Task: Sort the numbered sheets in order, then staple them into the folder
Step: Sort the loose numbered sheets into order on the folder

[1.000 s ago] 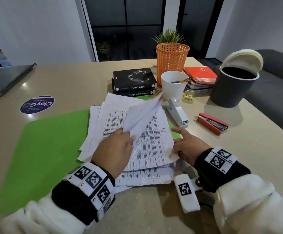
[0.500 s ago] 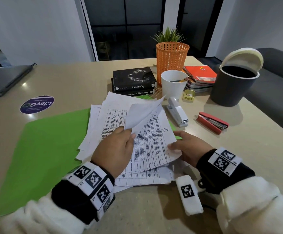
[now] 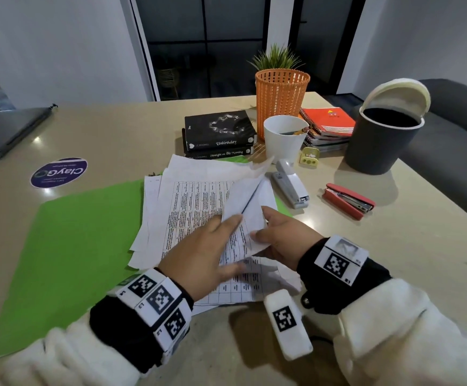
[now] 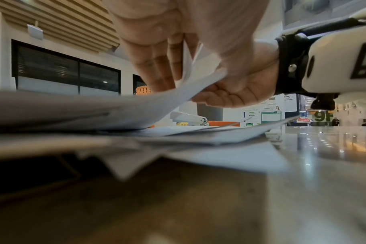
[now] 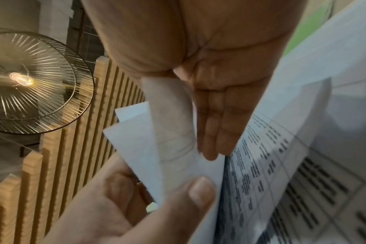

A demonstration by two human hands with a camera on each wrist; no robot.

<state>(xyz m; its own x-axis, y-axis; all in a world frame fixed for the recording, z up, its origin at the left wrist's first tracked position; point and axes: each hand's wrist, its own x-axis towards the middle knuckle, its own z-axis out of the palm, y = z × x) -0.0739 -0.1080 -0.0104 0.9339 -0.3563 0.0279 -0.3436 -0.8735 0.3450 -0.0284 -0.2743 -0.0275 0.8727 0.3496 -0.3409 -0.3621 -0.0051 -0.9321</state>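
**Both hands on the lifted corner of the top sheets**

While the stack of printed sheets [image 3: 198,215] lies fanned across the right half of the open green folder [image 3: 82,246] on the table [image 3: 393,260], its right corner is bent up into a peak between both hands. Left hand [image 3: 198,254] lies over the pile with its fingers nearly straight, fingertips against the raised flap. Right hand [image 3: 282,238] pinches the same flap from the other side, thumb on the paper in the right wrist view [image 5: 198,191]. Just beyond the sheets lies a white stapler [image 3: 290,185], with a red stapler [image 3: 347,200] further right. Behind them stand a white cup [image 3: 283,137], two black books [image 3: 218,135], an orange basket [image 3: 281,98] and a dark bin [image 3: 379,140]
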